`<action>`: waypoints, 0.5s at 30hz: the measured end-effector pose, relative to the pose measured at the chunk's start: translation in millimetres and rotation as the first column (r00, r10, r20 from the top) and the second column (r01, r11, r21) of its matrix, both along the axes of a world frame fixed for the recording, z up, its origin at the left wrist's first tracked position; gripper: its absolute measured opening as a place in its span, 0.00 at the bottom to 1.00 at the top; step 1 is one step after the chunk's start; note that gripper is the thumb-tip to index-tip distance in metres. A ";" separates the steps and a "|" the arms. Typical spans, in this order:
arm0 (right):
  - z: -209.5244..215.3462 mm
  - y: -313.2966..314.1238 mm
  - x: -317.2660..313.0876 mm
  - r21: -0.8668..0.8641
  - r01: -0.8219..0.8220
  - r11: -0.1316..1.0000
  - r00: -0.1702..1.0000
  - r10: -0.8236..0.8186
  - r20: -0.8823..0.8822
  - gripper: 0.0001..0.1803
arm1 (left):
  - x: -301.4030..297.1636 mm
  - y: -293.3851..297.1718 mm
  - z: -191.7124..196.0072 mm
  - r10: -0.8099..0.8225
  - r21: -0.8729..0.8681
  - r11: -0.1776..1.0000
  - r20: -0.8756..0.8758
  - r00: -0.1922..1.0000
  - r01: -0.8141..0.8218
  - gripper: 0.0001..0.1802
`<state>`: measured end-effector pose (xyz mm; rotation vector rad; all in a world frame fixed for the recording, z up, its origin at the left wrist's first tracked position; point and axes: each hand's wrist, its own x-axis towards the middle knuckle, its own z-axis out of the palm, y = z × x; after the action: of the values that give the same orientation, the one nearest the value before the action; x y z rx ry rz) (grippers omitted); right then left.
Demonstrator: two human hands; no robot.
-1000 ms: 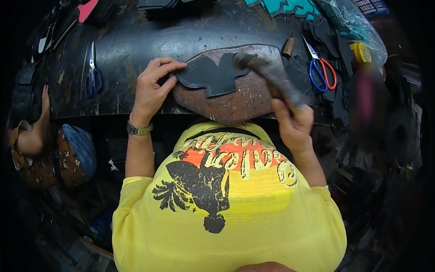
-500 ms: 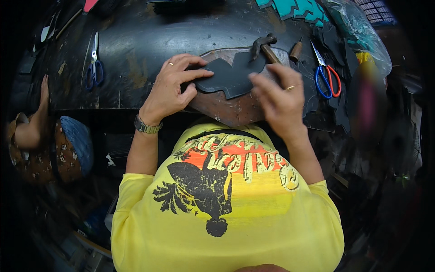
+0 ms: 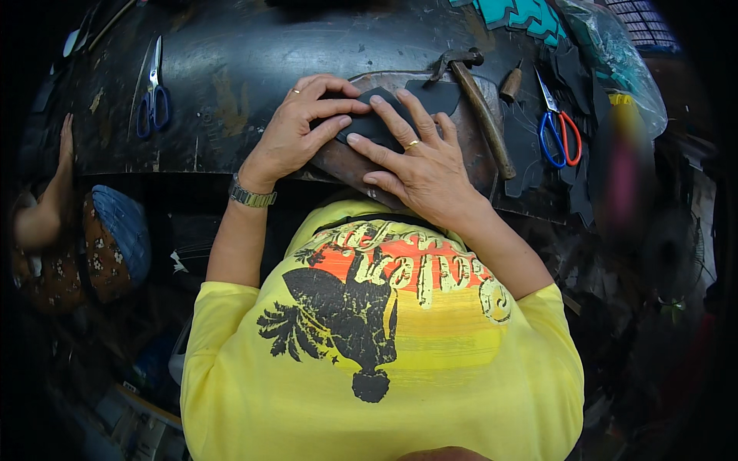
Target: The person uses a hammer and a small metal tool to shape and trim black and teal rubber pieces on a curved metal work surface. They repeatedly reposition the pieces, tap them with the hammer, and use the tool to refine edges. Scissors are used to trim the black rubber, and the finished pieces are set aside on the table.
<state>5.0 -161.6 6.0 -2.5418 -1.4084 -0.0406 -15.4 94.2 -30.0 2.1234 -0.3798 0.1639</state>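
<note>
A flat black cut piece of sheet material (image 3: 438,98) lies on a worn brown board (image 3: 478,165) at the table's front edge. My left hand (image 3: 301,127) pinches the piece's left end between thumb and fingers. Across the middle of the piece, my right hand (image 3: 423,157) lies with its fingers spread, pressing on it. The piece's near edge is hidden under my hands, and I cannot tell whether its left part is folded over. Just right of my right hand rests a claw hammer (image 3: 483,115), with its head pointing away from me.
Right of the hammer are a wooden-handled awl (image 3: 510,83), scissors with blue and red handles (image 3: 560,131) and black scraps (image 3: 530,165). Blue-handled scissors (image 3: 154,104) lie on the left. Teal cut pieces (image 3: 519,19) and a clear plastic bag (image 3: 615,69) are at the far right. Another person's arm (image 3: 58,180) is at the left.
My right hand has let go of the hammer, whose handle now lies on the board, and has moved left onto the black piece. My left hand stays at the piece's left end.
</note>
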 end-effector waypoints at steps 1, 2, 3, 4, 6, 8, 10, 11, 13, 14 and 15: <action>1.8 -2.1 -0.4 0.001 0.006 1.000 1.000 -0.006 0.004 0.27 | 0.0 0.6 0.4 -0.013 0.004 1.000 0.004 1.000 0.013 0.15; 3.9 -4.5 -0.6 -0.014 0.007 1.000 1.000 -0.007 0.001 0.27 | 0.2 2.0 0.8 -0.025 0.012 1.000 0.003 1.000 0.025 0.15; 6.5 -7.4 -1.1 -0.030 0.017 0.999 1.000 -0.018 -0.008 0.27 | 0.0 4.1 1.3 -0.035 0.021 0.999 -0.003 0.999 0.035 0.15; 8.7 -10.0 -1.2 -0.038 0.003 0.999 1.000 -0.003 -0.004 0.27 | 0.5 6.6 1.6 -0.054 0.024 0.998 -0.003 0.999 0.054 0.15; 12.5 -12.8 -1.2 -0.063 -0.002 0.998 1.000 0.001 -0.004 0.27 | 2.4 11.9 2.2 -0.091 0.033 0.995 -0.015 0.996 0.091 0.16; 12.8 -9.4 0.7 -0.061 -0.031 0.998 0.999 0.029 -0.031 0.28 | 4.4 18.3 3.7 -0.137 0.006 0.990 -0.101 0.985 0.138 0.17; 10.6 -1.6 2.3 -0.057 -0.052 0.997 0.998 0.049 -0.041 0.28 | 6.9 22.5 4.3 -0.180 -0.010 0.984 -0.140 0.974 0.180 0.19; 8.9 3.0 2.5 -0.045 -0.057 0.997 0.997 0.055 -0.050 0.29 | 8.3 24.7 4.6 -0.197 -0.011 0.980 -0.134 0.971 0.197 0.20; 5.3 12.0 2.2 -0.018 -0.042 0.999 0.998 0.041 -0.056 0.30 | 10.1 28.5 5.0 -0.221 -0.032 0.975 -0.128 0.967 0.219 0.21; 3.4 16.2 1.9 -0.003 -0.034 0.999 0.998 0.033 -0.061 0.30 | 10.7 30.0 4.6 -0.230 -0.053 0.973 -0.127 0.965 0.225 0.21; 1.6 20.1 1.9 -0.003 -0.027 1.000 0.998 0.027 -0.059 0.31 | 11.8 31.6 4.0 -0.237 -0.074 0.971 -0.124 0.964 0.229 0.22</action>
<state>6.9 -141.5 7.7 -2.5049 -1.4213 0.0409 -3.6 125.9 -26.0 2.0002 -0.5353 -0.1002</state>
